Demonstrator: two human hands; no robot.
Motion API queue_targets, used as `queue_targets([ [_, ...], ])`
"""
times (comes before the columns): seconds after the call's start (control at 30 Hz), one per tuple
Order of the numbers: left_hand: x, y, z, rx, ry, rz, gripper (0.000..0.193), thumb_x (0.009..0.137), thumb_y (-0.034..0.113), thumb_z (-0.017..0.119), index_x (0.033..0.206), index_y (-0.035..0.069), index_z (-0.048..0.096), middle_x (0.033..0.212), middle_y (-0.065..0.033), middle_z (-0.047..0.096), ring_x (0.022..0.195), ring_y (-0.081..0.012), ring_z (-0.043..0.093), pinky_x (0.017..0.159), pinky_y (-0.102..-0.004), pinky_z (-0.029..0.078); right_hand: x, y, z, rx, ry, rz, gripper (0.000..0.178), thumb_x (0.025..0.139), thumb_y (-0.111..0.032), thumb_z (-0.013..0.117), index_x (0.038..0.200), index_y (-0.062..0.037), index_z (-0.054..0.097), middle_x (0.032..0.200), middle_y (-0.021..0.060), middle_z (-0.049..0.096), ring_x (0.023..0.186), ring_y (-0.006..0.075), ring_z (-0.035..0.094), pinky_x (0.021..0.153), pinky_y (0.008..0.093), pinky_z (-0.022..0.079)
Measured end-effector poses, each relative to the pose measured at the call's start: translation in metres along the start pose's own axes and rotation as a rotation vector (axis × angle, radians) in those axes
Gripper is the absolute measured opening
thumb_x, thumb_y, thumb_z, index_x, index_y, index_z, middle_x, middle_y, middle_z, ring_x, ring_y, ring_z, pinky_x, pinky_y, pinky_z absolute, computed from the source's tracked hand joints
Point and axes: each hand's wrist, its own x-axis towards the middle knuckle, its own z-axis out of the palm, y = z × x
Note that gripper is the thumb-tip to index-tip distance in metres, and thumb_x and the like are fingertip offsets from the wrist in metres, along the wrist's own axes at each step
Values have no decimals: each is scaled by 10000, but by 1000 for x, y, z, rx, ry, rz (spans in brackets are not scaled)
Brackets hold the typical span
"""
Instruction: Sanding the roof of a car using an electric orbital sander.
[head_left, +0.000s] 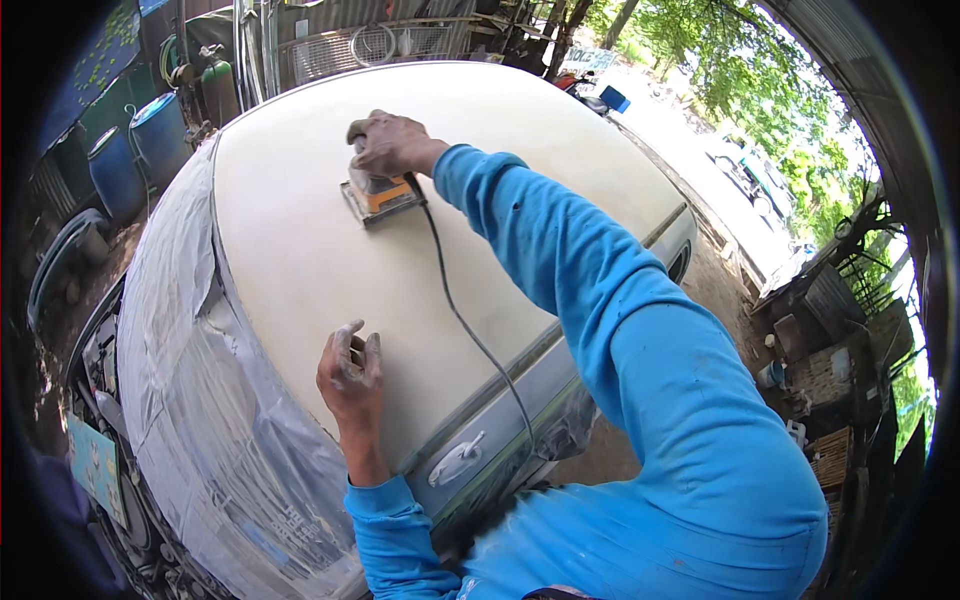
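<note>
My right hand (393, 145) is wrapped over the top of an orange power sander (385, 196). The sander's flat pad rests on the pale cream car roof (480, 120). From its back a dark cord (452, 300) runs across the roof and down over the side. Nearer to me, my left hand (352, 385) is at the roof's left part beside the covered windshield, dusty, with fingers loosely bent and apart and nothing in them. Whether it touches the roof I cannot tell. Translucent plastic sheeting (190, 330) covers the windshield.
A door handle (457, 459) shows on the car's near side. Blue drums (160, 135) and a green gas cylinder (217, 85) stand at the far left. The engine bay (105, 370) lies exposed at the left. Scrap and crates (830, 375) crowd the right side.
</note>
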Motion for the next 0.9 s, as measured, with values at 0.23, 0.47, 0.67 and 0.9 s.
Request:
queue_targets([
  [0.23,-2,3,0,7,-21,-56,236,877,27,703,1113,10,712,772,-72,641,615,-133,562,590,-285,480,-52,150,-10,18,82,337,523,872,-410,622,1355,-209,622,1365,142,578,1178,325,652,1022,406,530],
  [0.47,0,4,1,33,-2,-35,241,844,21,736,1084,21,718,776,-57,628,570,-128,524,568,-283,457,-132,290,-5,12,187,560,509,807,-376,678,1280,-189,671,1333,184,613,1240,344,608,1043,422,508],
  [0.67,0,4,4,16,0,-53,236,846,24,743,1081,24,723,769,-56,623,564,-128,518,567,-283,455,-181,366,-2,10,168,684,525,776,-380,668,1262,-182,674,1339,183,621,1233,345,609,1056,425,490],
  [0.9,3,5,4,57,-6,-53,243,839,21,753,1079,25,724,770,-51,619,564,-122,511,561,-279,448,-167,386,-1,74,199,702,532,771,-348,670,1258,-134,673,1261,192,681,1144,330,668,994,389,520],
])
